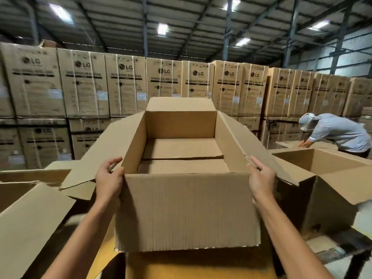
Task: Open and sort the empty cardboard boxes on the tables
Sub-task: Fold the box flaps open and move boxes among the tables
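Observation:
A large empty cardboard box [185, 210] fills the middle of the head view, its four top flaps spread open and its bottom flaps closed. My left hand [109, 179] grips the box's near left corner, thumb over the top edge. My right hand [260, 178] presses flat against the near right corner, fingers straight along the right wall. The box is raised above another brown cardboard surface [197, 264] below it.
An open box [332, 190] stands on the right, another open box [30, 214] on the left. A person in a light shirt [338, 133] bends over a table at far right. Stacks of washing machine cartons [124, 85] wall the back.

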The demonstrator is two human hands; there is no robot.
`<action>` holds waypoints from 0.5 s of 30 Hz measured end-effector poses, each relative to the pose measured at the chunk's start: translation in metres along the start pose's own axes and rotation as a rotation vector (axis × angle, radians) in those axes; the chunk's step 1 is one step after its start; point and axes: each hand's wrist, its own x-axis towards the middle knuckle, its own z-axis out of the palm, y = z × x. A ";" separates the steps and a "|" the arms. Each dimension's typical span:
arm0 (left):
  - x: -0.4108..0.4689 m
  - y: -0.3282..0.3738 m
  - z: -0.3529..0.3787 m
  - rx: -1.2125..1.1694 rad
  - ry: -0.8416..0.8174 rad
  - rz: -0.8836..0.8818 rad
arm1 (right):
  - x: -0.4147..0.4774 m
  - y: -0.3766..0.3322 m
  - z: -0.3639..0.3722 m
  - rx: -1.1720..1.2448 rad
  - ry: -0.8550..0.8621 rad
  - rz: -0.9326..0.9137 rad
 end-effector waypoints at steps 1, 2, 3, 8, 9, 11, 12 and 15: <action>0.004 -0.008 0.009 0.040 0.013 -0.044 | 0.020 0.013 0.005 -0.078 -0.058 0.019; 0.007 -0.019 0.016 0.092 0.021 -0.094 | 0.039 0.027 0.010 -0.150 -0.120 0.034; 0.008 -0.029 0.021 0.147 0.031 -0.143 | 0.053 0.040 0.016 -0.212 -0.177 0.049; -0.015 -0.072 0.031 0.417 0.031 -0.272 | 0.081 0.114 0.042 -0.502 -0.431 0.093; -0.018 -0.080 0.030 0.465 0.000 -0.280 | 0.079 0.123 0.043 -0.530 -0.450 0.112; -0.023 -0.090 0.032 0.545 -0.054 -0.295 | 0.076 0.137 0.042 -0.582 -0.449 0.135; -0.021 -0.093 0.034 0.594 -0.053 -0.290 | 0.078 0.142 0.041 -0.612 -0.450 0.130; -0.019 -0.096 0.035 0.791 -0.146 -0.255 | 0.085 0.152 0.043 -0.728 -0.505 0.102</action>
